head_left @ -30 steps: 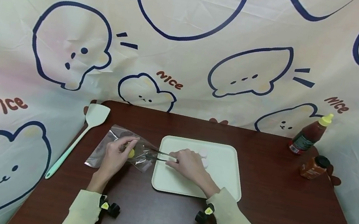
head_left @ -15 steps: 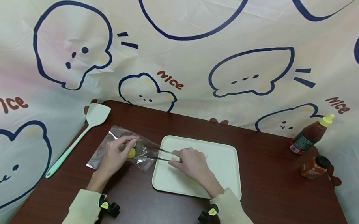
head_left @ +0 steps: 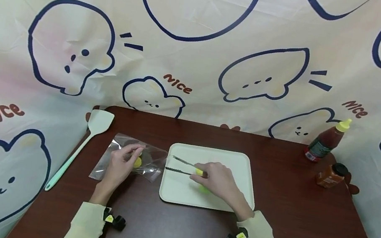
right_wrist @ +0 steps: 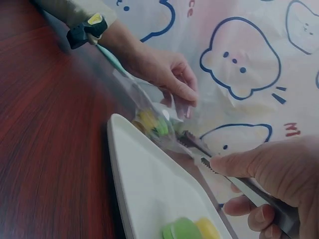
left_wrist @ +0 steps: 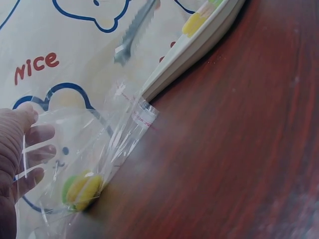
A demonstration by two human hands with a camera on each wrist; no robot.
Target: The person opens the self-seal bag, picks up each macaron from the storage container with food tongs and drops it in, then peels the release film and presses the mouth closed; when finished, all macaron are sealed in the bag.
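My left hand (head_left: 120, 166) pinches the upper side of a clear plastic bag (head_left: 104, 163) lying left of the tray. Inside the bag, yellow and green macarons (left_wrist: 83, 190) show through the film. With my right hand (head_left: 219, 179) I grip metal tongs (right_wrist: 244, 186) over the white tray (head_left: 233, 160). The tongs' arms stand apart with nothing between the tips, which point toward the bag's mouth. On the tray, partly under my right hand, lie a yellow macaron (right_wrist: 207, 228) and a green macaron (right_wrist: 180, 229). A pinkish piece shows beside them in the left wrist view.
A white spatula (head_left: 99, 122) with a pale green handle lies along the table's left edge. At the back right stand a sauce bottle (head_left: 324, 142) with a yellow cap and a small spice jar (head_left: 329, 177) with a black lid. A patterned cloth (head_left: 200, 65) hangs behind the table.
My right hand has drawn the tongs to the right, out of the bag's mouth and over the tray. My left hand stays at the bag.
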